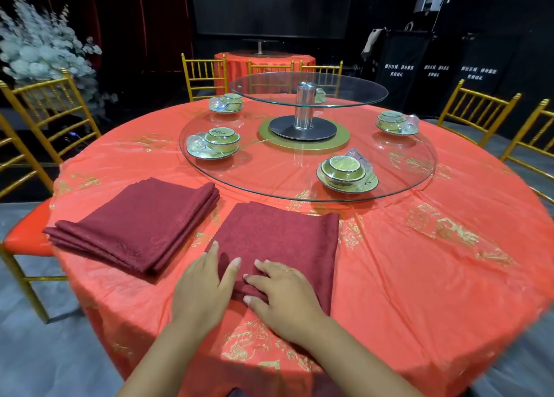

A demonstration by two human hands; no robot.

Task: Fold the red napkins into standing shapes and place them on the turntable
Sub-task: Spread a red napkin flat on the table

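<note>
A dark red napkin lies flat on the red tablecloth near the front edge, its near end rolled into a small fold. My left hand rests on the napkin's near left corner with straight fingers. My right hand presses on the rolled fold, fingers pointing left. A stack of folded red napkins lies to the left. The glass turntable sits behind, at the table's centre.
Several wrapped bowl-and-plate sets stand on the lower glass turntable, with a smaller raised glass tier on a metal post. Gold chairs ring the table. White flowers stand at the far left.
</note>
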